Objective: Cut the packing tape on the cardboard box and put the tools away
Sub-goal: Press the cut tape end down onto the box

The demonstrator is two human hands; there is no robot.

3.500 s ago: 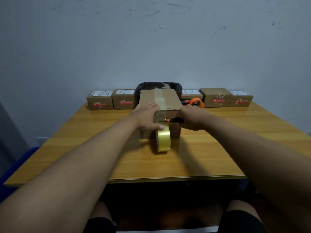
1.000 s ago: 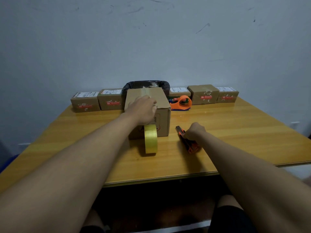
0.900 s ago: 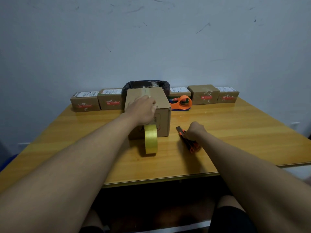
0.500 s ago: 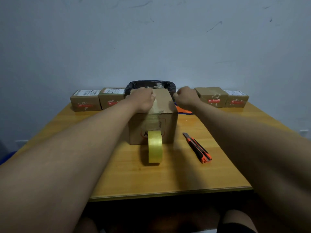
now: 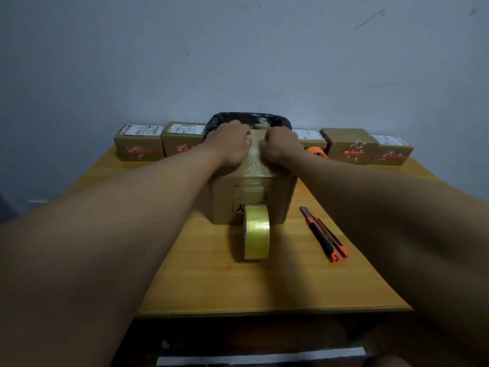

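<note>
The cardboard box (image 5: 280, 205) stands mid-table, with clear packing tape (image 5: 253, 162) running along its top seam and down its front. Both hands rest on the box's top, either side of that seam. My left hand (image 5: 229, 146) and my right hand (image 5: 281, 150) have their fingers curled down at the far part of the top, fingertips hidden. The orange and black utility knife (image 5: 324, 234) lies on the table right of the box, touched by neither hand. A yellow tape roll (image 5: 256, 232) stands on edge against the box's front.
A black-lined bin (image 5: 280, 122) sits behind the box. Small cardboard parcels line the wall on the left (image 5: 139, 146) and on the right (image 5: 349, 146). An orange tape dispenser (image 5: 316, 152) lies behind my right wrist. The wooden table (image 5: 201, 282) ends near me.
My right hand set the utility knife down on the table to the box's right, then moved up to the box top beside my left hand. The camera has tilted down and come closer.
</note>
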